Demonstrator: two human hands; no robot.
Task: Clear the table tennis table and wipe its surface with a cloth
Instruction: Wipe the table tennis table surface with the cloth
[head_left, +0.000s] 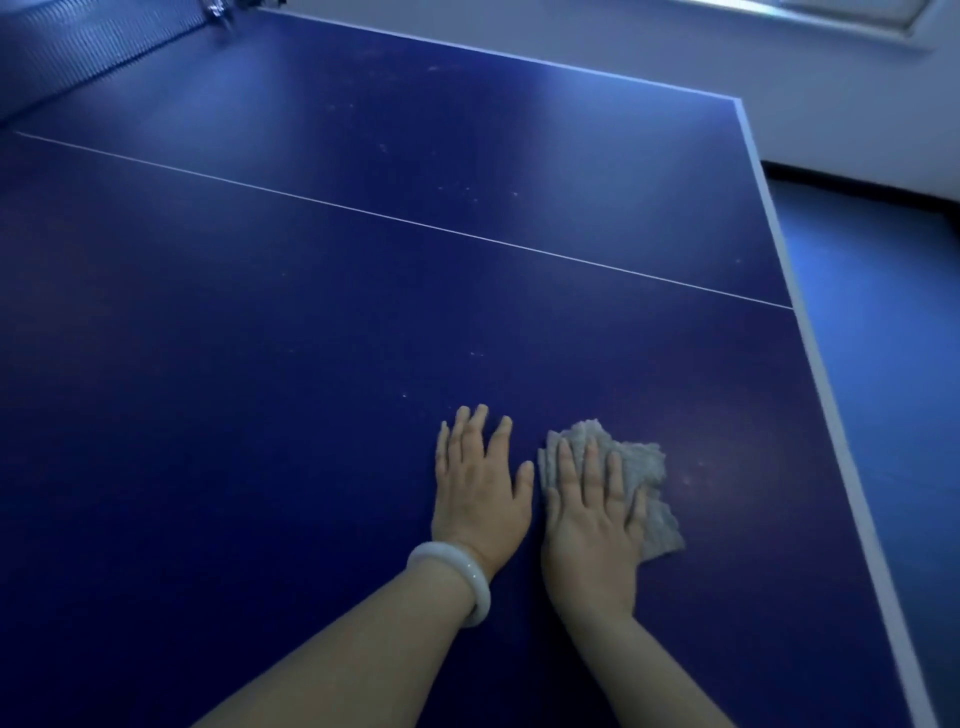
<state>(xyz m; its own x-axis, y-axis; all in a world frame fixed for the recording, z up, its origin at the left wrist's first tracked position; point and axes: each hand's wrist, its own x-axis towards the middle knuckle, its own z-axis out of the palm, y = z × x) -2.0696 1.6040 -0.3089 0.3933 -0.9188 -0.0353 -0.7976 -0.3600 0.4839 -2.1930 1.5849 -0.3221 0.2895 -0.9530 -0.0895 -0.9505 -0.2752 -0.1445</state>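
- A big dark blue table tennis table (311, 312) fills most of the view, with a thin white line (405, 221) running across its top.
- The net (78, 47) stands at the far left end of the table, and it looks blurry.
- Past the table's right edge there is a blue floor (883, 338) and a pale wall (675, 47).
- A gray cloth (641, 467) lies flat on the table, near the table's right edge and on the near side of the white line.
- The right hand (592, 525) lies flat on top of the cloth, palm down, with its fingers a little apart and pressing the cloth onto the table.
- The left hand (480, 488) lies flat on the bare table, just beside the right hand, with its fingers spread out.
- The left hand does not touch the cloth.
- A white bracelet (457, 579) sits on the left wrist.
- Small pale specks show on the table top on both sides of the white line.
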